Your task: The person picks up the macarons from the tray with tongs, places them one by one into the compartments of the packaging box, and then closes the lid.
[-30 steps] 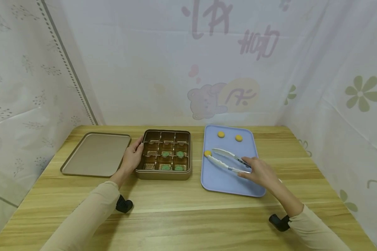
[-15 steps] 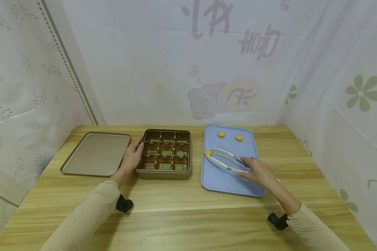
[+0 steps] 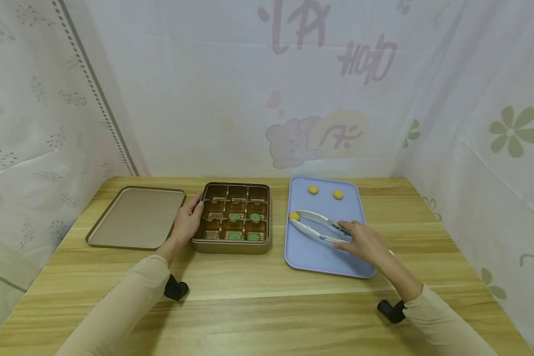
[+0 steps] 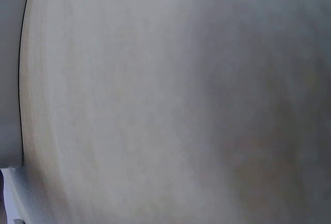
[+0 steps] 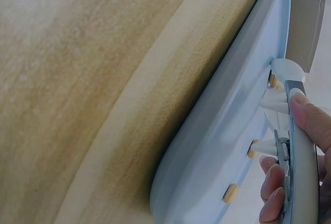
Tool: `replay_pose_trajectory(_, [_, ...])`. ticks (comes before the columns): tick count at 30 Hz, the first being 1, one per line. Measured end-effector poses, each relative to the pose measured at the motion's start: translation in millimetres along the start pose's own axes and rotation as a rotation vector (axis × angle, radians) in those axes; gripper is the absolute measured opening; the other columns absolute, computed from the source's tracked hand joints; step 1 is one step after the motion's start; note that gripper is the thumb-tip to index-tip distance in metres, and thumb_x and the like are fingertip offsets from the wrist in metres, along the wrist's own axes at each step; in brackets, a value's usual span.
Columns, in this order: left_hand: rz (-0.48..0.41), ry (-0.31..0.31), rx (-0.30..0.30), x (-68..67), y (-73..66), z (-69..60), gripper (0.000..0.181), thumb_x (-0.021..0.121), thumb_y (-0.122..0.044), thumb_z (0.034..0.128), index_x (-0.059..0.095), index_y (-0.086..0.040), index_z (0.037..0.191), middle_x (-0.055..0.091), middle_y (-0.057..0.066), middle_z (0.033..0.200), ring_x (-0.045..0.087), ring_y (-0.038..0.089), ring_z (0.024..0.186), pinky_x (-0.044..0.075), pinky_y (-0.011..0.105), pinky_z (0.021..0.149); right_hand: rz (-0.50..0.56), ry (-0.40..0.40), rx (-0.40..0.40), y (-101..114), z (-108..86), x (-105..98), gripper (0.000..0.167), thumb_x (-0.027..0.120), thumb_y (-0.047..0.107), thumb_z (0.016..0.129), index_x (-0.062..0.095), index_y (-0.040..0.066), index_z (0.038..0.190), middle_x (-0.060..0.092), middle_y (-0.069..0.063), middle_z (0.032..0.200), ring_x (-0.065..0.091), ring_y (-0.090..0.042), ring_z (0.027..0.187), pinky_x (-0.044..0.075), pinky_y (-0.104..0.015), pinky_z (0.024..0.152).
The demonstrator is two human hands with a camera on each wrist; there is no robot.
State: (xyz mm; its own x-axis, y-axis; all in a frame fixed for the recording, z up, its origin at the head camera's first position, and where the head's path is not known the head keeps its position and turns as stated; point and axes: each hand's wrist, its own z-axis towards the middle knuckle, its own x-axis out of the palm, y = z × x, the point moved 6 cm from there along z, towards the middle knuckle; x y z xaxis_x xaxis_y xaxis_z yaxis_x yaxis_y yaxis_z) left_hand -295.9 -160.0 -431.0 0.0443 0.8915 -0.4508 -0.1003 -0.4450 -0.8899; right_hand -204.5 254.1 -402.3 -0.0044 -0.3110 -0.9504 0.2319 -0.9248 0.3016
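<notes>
My right hand holds a pair of metal tongs with pale scalloped tips over the blue tray. Their tips stand on either side of a yellow macaron near the tray's left edge; whether both touch it I cannot tell. In the right wrist view, thumb and fingers wrap round the tongs' handle. My left hand rests against the left side of a brown square box, its fingers along the wall. Several green macarons lie in the box's middle and right compartments, in the middle and near rows.
Two more yellow macarons lie at the far end of the blue tray. A flat gold-brown lid or tray lies left of the box. Printed cloth hangs behind the wooden table. The left wrist view is blurred.
My right hand and the tongs have shifted slightly left, so that the tips sit closer about the yellow macaron. The left hand and the box stay in place.
</notes>
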Motion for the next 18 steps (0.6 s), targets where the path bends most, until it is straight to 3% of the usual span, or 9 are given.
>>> replay_pose_trajectory(5, [-0.003, 0.002, -0.001, 0.1, 0.0, -0.3, 0.049, 0.032, -0.021, 0.1042, 0.024, -0.007, 0.15, 0.025, 0.014, 0.153, 0.021, 0.031, 0.142, 0.023, 0.047, 0.114, -0.011, -0.008, -0.005, 0.0, 0.6, 0.8, 0.059, 0.078, 0.03, 0.077, 0.06, -0.003, 0.122, 0.065, -0.02, 0.1, 0.061, -0.026, 0.082, 0.049, -0.037, 0.06])
replay_pose_trajectory(18, [-0.011, -0.002, 0.007, 0.2, -0.8, -0.2, 0.048, 0.033, -0.019, 0.1039, 0.024, -0.006, 0.15, 0.026, 0.015, 0.153, 0.022, 0.032, 0.141, 0.024, 0.047, 0.114, -0.009, -0.027, -0.031, 0.9, 0.8, 0.7, 0.058, 0.078, 0.028, 0.076, 0.06, -0.005, 0.12, 0.065, -0.022, 0.1, 0.063, -0.029, 0.085, 0.051, -0.041, 0.064])
